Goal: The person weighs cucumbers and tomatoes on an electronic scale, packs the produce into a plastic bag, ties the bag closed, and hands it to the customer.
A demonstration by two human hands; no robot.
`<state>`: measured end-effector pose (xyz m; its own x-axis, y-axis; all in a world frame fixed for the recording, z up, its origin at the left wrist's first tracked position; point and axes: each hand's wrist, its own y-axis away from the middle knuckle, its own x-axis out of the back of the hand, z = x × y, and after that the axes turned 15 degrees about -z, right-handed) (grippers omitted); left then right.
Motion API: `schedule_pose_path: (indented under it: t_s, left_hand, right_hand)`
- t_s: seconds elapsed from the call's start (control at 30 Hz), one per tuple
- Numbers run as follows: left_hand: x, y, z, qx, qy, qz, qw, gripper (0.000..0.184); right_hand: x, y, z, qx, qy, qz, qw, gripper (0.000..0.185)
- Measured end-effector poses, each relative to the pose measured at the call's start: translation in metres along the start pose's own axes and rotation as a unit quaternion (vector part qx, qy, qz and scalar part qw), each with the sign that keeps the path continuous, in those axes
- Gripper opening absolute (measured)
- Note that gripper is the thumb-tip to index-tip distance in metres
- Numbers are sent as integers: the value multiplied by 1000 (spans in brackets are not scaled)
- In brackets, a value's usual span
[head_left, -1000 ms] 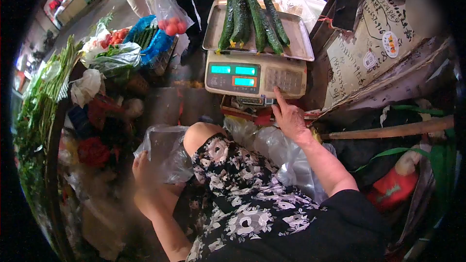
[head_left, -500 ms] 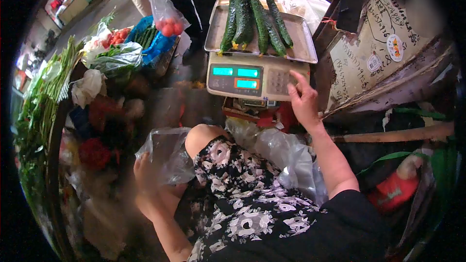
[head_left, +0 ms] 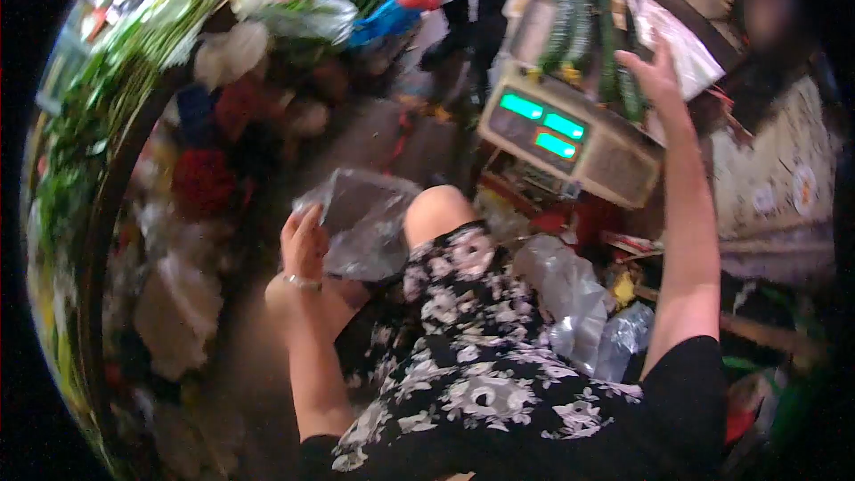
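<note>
1. Head view, left hand (head_left: 305, 245): fingers closed on clear plastic bag (head_left: 370, 227).
2. Right hand (head_left: 659, 80): fingers parted, at the cucumbers (head_left: 606, 40) (blurred; contact cannot be told).
3. Same cucumbers: side by side on metal tray (head_left: 527, 28), atop lit scale (head_left: 619, 160).

Gap btwn knee (head_left: 438, 216) & scale (head_left: 621, 163), cukes (head_left: 579, 25) tight by R hand (head_left: 659, 80)

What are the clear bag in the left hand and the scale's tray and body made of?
Clear crumpled bag: thin, glossy plastic film, from its see-through creases and pale highlights.
Shallow grey scale tray: probably metal, given its dull sheen; blur leaves that open.
Boxy beige scale body: likely matte plastic, from its even, muted surface.
</note>
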<state>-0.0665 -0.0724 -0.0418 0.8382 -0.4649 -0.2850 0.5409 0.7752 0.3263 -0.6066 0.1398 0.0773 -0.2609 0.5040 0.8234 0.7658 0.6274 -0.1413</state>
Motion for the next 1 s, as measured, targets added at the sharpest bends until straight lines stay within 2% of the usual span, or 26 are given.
schedule_pose_path:
  t_s: [0.07, 0.13, 0.2, 0.23, 0.27, 0.33, 0.43, 0.53, 0.6, 0.67, 0.8, 0.87, 1.0]
  left_hand:
    - [10, -3, -5, -1, 30, -9, 1000, 11]
    - [13, -6, -13, -11, 38, -11, 999, 11]
    - [12, -5, -9, -10, 45, -11, 999, 12]
    - [9, -5, -7, -10, 18, 6, 1000, 14]
    - [15, -7, -9, -18, 27, -28, 999, 15]
    - [11, -5, -4, -8, 43, -30, 999, 12]
    - [22, -15, -14, -35, 50, -67, 996, 10]
    - [19, -14, -13, -19, 48, -43, 998, 11]
    - [20, -14, -13, -20, 53, -69, 996, 11]
    - [15, -11, -9, -16, 28, -52, 998, 11]
    - [23, -15, -16, -7, 48, -51, 997, 11]
    - [24, -14, -16, -11, 46, -65, 997, 12]
    - [20, -13, -13, -7, 38, -57, 998, 13]
  right_hand:
    - [1, -9, -14, -22, -39, -45, 998, 100]
    - [-8, -24, -4, -23, -36, -45, 998, 104]
    - [-12, -36, 4, -39, -107, -85, 990, 110]
    - [-12, -39, 6, -19, -86, -75, 993, 113]
    - [-15, -46, 13, -32, -35, -50, 998, 114]
    - [-4, -22, -21, -68, -74, -86, 991, 120]
    - [-10, -30, -9, -67, -113, -101, 986, 124]
    - [-10, -33, -12, -91, -84, -110, 986, 123]
    - [-12, -39, -9, -101, -76, -111, 986, 123]
    - [-13, -38, -11, -101, -116, -117, 981, 123]
    - [-16, -42, -15, -111, -114, -121, 980, 123]
    - [-15, -43, -17, -121, -68, -112, 984, 122]
    - [-18, -52, -16, -146, -59, -109, 981, 121]
